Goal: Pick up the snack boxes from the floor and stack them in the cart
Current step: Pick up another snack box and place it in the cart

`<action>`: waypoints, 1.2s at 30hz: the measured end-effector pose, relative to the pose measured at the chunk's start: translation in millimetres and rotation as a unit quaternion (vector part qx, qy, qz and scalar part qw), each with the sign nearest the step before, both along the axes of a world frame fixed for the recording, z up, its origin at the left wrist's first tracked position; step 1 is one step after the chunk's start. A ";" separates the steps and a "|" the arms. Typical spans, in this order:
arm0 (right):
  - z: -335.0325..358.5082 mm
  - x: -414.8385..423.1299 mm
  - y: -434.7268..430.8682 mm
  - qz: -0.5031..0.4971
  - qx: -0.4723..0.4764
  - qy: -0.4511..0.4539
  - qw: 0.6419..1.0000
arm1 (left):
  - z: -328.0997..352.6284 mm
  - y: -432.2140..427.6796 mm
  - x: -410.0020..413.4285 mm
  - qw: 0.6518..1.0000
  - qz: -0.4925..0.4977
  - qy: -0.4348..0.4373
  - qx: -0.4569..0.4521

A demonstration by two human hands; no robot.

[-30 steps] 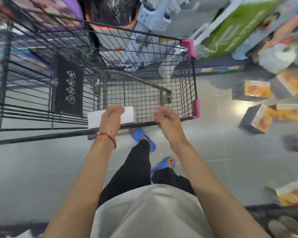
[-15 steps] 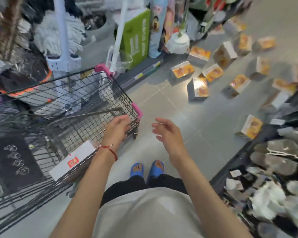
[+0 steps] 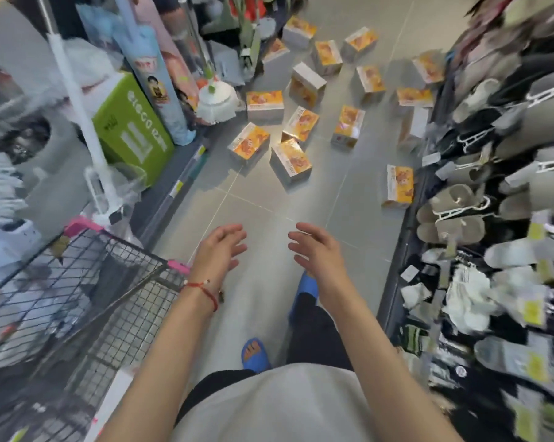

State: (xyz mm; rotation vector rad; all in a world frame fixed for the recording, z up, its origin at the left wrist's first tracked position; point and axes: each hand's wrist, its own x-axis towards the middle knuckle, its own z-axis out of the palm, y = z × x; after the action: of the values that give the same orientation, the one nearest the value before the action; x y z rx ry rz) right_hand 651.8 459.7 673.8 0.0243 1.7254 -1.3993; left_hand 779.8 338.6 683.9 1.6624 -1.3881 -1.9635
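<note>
Snack boxes (image 3: pixel 291 162) lie scattered over grey floor (image 3: pixel 269 202) ahead of us, orange faces showing, some upright, some tipped. Cart (image 3: pixel 78 282) beside us at left, wire basket with pink corner caps. Our left hand (image 3: pixel 219 250) and right hand (image 3: pixel 313 250) held out, fingers spread, empty, well short of boxes. Red string bracelet (image 3: pixel 205 290) on left wrist. Slipper rack (image 3: pixel 460 215) at right, green carton (image 3: pixel 132 129) at left.

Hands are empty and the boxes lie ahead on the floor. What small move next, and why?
Probably step forward and bend toward the near box on the right. The left hand and right hand are open, holding nothing, beside the cart, and every box lies beyond them.
</note>
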 end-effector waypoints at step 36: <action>-103.8 -468.3 -383.6 -0.293 0.119 -0.145 0.938 | -129.9 -450.8 -559.1 0.971 -0.203 -0.103 0.072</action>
State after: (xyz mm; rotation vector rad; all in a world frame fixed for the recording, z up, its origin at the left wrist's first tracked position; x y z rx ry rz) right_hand 183.5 76.1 570.1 0.9004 1.6900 -1.4895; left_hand 220.7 -112.2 554.0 1.8040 -1.8264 -2.2012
